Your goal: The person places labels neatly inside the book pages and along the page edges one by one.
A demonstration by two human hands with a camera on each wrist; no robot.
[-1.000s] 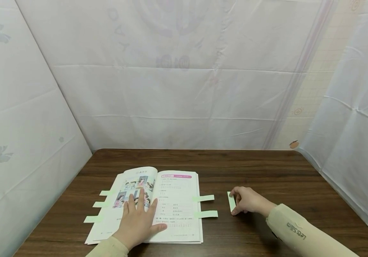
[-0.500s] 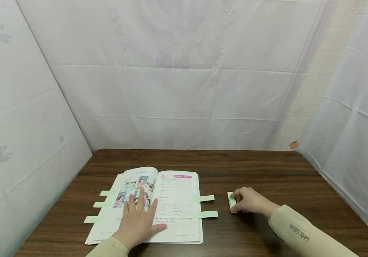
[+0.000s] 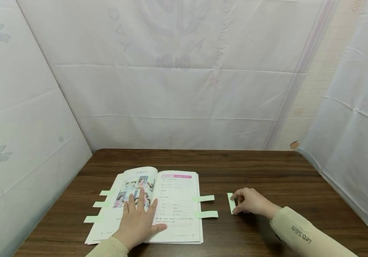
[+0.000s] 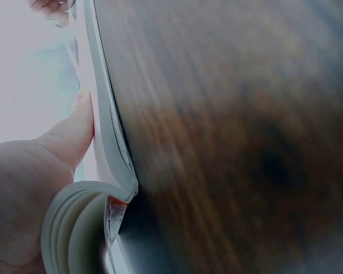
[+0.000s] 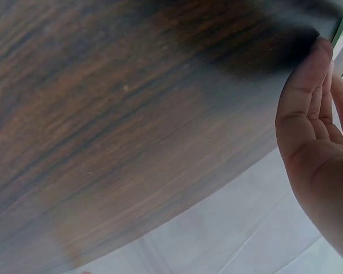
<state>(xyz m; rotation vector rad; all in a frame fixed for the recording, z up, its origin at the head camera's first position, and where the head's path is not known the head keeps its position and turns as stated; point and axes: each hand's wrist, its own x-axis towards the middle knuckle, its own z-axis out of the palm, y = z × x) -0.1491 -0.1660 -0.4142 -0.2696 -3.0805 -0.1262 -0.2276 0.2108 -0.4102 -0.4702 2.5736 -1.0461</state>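
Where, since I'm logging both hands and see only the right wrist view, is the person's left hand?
Observer: In the head view, the left hand rests spread on an open white paper book.

Operator: Does anything stick out from the book?

Observer: Yes, pale green paper strips: three at the left page's outer edge, two at the right page's.

Operator: Is the small pale green paper rectangle at the right hand touching the book?

Observer: No, it lies on the dark brown wood-grain table, to the right of the book and apart from it.
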